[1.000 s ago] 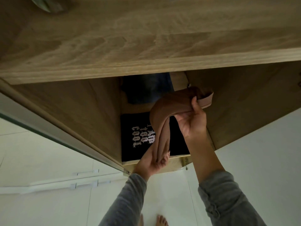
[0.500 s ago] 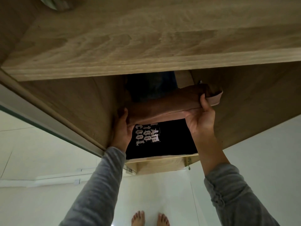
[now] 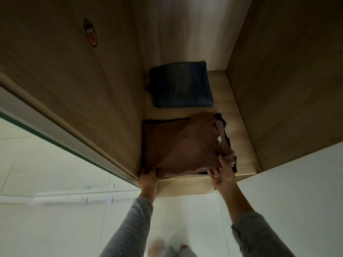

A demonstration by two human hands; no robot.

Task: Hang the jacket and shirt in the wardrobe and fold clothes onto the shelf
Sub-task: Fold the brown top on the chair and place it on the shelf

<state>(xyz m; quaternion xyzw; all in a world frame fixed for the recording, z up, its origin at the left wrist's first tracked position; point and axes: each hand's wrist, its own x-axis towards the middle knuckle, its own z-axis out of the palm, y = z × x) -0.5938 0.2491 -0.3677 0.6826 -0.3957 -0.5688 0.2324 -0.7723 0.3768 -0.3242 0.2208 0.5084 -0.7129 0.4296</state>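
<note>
A folded brown top (image 3: 181, 145) lies on a folded black shirt (image 3: 227, 134) at the front of the wooden wardrobe shelf (image 3: 239, 130). Only black edges show around it. My left hand (image 3: 147, 179) grips the brown top's front left corner, thumb on top. My right hand (image 3: 222, 175) touches its front right corner, fingers spread and relaxed, beside the pale collar. Folded blue jeans (image 3: 181, 85) sit further back on the same shelf.
Wooden side walls (image 3: 278, 89) close in the shelf on both sides. A sliding door rail (image 3: 55, 130) runs diagonally on the left. White floor (image 3: 185, 219) and my bare feet lie below.
The brown top, held up stretched between both hands, now lies flat on the black shirt and covers its print. My view has dropped below the upper shelf board.
</note>
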